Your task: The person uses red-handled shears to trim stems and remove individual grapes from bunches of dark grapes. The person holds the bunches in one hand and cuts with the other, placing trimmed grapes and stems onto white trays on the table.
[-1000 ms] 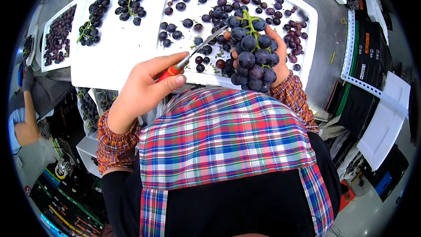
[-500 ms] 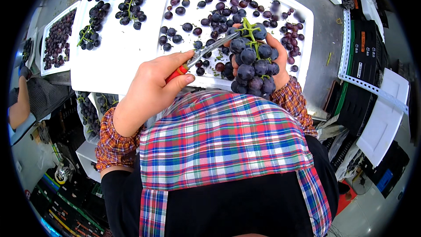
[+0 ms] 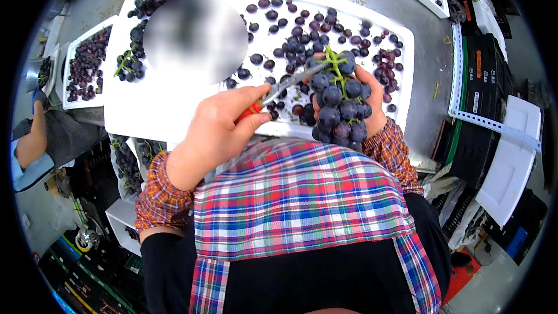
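My left hand (image 3: 218,125) is closed around red-handled snips (image 3: 290,83), whose narrow metal blades reach right to the green stem at the top of a bunch. That bunch of dark grapes (image 3: 340,107) rests in my right hand (image 3: 372,96), its fingers curled round it from behind and from the right. Whether the blade tips touch the stem, I cannot tell. Beneath both hands lies a white foam tray (image 3: 408,70) with many loose grapes (image 3: 299,38) and bits of stem scattered in it.
A white foam surface (image 3: 145,110) on the left bears more bunches (image 3: 129,64); a blurred patch covers part of it. Farther left stands a tray of reddish grapes (image 3: 87,64), near another person's arm (image 3: 32,134). Black crates (image 3: 482,75) and a perforated metal rail (image 3: 488,117) are on the right.
The view has shifted, so the trays at left appear lower and farther right. Both hands keep their holds, and the blades still point at the bunch's stem.
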{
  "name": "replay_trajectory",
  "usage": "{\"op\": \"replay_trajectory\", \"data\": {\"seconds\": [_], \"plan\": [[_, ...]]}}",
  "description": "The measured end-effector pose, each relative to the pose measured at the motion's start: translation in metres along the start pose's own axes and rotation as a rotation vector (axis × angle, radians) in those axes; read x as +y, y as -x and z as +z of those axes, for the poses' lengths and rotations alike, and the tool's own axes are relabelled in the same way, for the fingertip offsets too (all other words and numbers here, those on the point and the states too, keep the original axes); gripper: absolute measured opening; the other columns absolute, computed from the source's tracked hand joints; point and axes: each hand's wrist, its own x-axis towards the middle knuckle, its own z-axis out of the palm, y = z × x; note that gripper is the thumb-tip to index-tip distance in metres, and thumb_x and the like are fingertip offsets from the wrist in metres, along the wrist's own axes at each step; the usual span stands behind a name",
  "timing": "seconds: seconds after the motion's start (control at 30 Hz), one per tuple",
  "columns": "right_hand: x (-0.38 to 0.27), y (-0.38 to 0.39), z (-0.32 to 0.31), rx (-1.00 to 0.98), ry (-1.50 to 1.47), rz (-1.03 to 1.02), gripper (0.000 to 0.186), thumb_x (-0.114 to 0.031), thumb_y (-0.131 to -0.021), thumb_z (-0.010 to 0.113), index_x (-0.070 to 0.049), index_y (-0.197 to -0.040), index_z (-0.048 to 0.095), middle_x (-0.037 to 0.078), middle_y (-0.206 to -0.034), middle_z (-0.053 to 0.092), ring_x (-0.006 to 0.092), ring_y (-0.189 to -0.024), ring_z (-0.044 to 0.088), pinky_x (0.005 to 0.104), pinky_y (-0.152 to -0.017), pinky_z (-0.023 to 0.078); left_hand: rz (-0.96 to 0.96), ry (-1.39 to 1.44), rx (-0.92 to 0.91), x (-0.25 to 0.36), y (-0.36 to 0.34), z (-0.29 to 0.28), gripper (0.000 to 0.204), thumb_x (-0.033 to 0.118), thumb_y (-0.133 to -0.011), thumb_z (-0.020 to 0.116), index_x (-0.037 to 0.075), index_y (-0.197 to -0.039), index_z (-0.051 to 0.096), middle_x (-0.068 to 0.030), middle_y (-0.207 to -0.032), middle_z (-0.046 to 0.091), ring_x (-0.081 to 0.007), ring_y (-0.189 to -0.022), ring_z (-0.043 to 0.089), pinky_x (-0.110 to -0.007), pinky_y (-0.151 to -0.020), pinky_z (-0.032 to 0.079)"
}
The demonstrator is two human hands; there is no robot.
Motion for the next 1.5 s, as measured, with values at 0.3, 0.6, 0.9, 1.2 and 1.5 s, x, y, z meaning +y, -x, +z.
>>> {"op": "replay_trajectory", "data": {"seconds": [0.3,0.6,0.9,1.2,1.5], "plan": [[0.004,-0.032,-0.042,-0.061,-0.086,-0.009,0.049,-0.032,-0.095,0.039,0.0,-0.131,0.048,0.019,-0.119,0.059,0.0323,-0.101,0.063,0.0466,-0.086,0.053,-0.041,0.131,-0.013,-0.021,0.01,-0.001,0.035,0.02,-0.083,0.069,0.002,-0.113,0.065,-0.0162,-0.076,0.066,-0.0286,-0.064,0.065,-0.035,-0.06,0.051],[0.002,-0.028,-0.001,0.088,-0.052,0.033,0.049,-0.036,-0.097,0.034,-0.002,-0.125,0.053,0.016,-0.111,0.063,0.028,-0.095,0.064,0.0429,-0.084,0.054,-0.727,1.428,0.142,-0.061,0.068,0.029,0.043,0.026,-0.101,0.042,-0.007,-0.128,0.048,-0.01,-0.093,0.066,-0.0117,-0.069,0.052,-0.026,-0.075,0.049],[0.011,-0.022,-0.008,0.084,-0.121,0.059,0.051,-0.036,-0.095,0.038,0.0,-0.128,0.051,0.019,-0.12,0.06,0.0324,-0.106,0.061,0.0476,-0.092,0.05,-0.799,1.608,0.111,-0.023,0.073,0.028,0.047,0.032,-0.103,0.036,-0.002,-0.136,0.04,-0.0024,-0.087,0.048,-0.0117,-0.087,0.056,-0.026,-0.084,0.049],[0.011,-0.025,-0.014,0.066,-0.129,0.002,0.057,-0.04,-0.095,0.034,0.0,-0.134,0.045,0.021,-0.124,0.057,0.0317,-0.109,0.06,0.0439,-0.092,0.051,-0.769,1.419,0.058,-0.044,0.079,0.037,0.043,0.029,-0.103,0.038,-0.003,-0.131,0.041,-0.0053,-0.092,0.051,-0.0158,-0.088,0.058,-0.025,-0.076,0.05],[0.009,-0.013,-0.029,-0.002,-0.231,0.037,0.054,-0.037,-0.098,0.033,0.001,-0.133,0.045,0.021,-0.126,0.056,0.0327,-0.108,0.06,0.0465,-0.094,0.049,-0.821,1.273,0.042,-0.033,0.072,0.035,0.044,0.029,-0.1,0.041,0.003,-0.135,0.04,-0.0115,-0.118,0.057,-0.0121,-0.088,0.057,-0.025,-0.07,0.048]]}}
